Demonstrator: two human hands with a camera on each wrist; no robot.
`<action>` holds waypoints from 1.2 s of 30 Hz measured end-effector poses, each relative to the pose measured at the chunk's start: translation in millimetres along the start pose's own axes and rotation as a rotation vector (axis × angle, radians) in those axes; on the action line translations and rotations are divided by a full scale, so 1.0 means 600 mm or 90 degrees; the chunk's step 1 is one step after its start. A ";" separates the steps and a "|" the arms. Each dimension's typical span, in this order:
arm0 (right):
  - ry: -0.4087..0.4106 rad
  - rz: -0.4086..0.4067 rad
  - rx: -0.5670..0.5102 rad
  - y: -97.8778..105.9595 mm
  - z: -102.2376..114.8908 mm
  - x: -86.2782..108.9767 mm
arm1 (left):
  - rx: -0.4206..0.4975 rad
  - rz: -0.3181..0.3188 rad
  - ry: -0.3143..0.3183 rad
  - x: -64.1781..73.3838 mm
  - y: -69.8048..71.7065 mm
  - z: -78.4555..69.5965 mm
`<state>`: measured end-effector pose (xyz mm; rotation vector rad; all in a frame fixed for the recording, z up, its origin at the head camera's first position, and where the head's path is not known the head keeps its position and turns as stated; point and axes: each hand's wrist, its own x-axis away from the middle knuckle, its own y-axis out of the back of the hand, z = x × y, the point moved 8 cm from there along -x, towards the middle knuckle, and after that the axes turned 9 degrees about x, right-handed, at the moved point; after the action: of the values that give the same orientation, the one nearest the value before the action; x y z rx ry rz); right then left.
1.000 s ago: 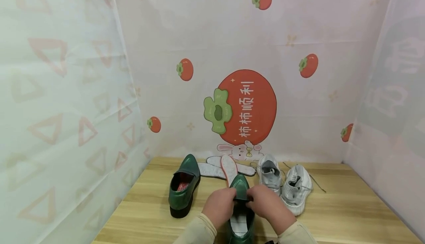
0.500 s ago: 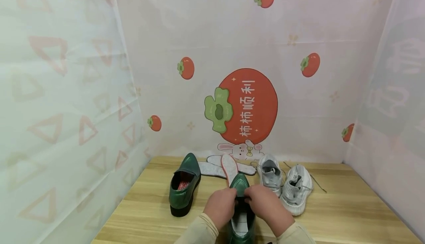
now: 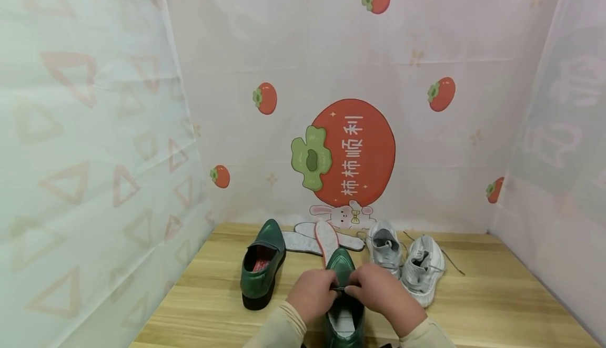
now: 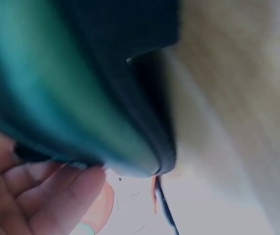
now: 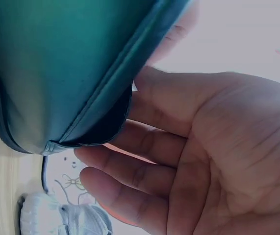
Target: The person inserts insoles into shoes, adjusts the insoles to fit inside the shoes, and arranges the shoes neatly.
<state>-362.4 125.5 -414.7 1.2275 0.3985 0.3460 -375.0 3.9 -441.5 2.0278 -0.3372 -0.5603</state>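
Note:
A dark green pointed loafer [image 3: 341, 265] stands at the front of the table in the head view, toe facing the back wall. Inside it lies a pale insole [image 3: 342, 323]. My left hand [image 3: 312, 294] pinches the tongue edge from the left, and my right hand [image 3: 382, 293] does so from the right. The left wrist view has the loafer's side [image 4: 46, 78] with the left fingertips [image 4: 88, 183] at its upper edge. In the right wrist view, thumb and fingers of the right hand [image 5: 193, 142] are about the tongue edge; the fingertips are partly hidden.
The matching green loafer [image 3: 255, 287] stands to the left with a red patch inside. Behind lie a red-edged insole [image 3: 325, 236] and grey insoles [image 3: 301, 243]. Two light grey sneakers [image 3: 384, 256] with loose laces stand to the right. Printed cloth walls [image 3: 236, 143] enclose the table.
Both hands have stayed at the loafer's tongue. Their fingertips have shifted slightly toward me along its edge, the right thumb now reaching farther inward. The loafer has hardly moved.

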 end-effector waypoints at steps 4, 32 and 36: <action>-0.004 0.020 -0.006 0.002 0.004 -0.002 | 0.062 0.072 0.005 0.000 0.011 0.008; -0.088 0.032 0.067 -0.006 0.007 0.004 | 0.058 0.103 0.041 0.003 0.004 0.008; -0.091 0.031 0.060 -0.009 0.006 0.004 | 0.057 0.101 0.027 0.002 0.005 0.005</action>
<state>-358.6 122.3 -418.9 1.3477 0.2642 0.2810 -375.3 -0.3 -440.6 2.0724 -0.5009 -0.4100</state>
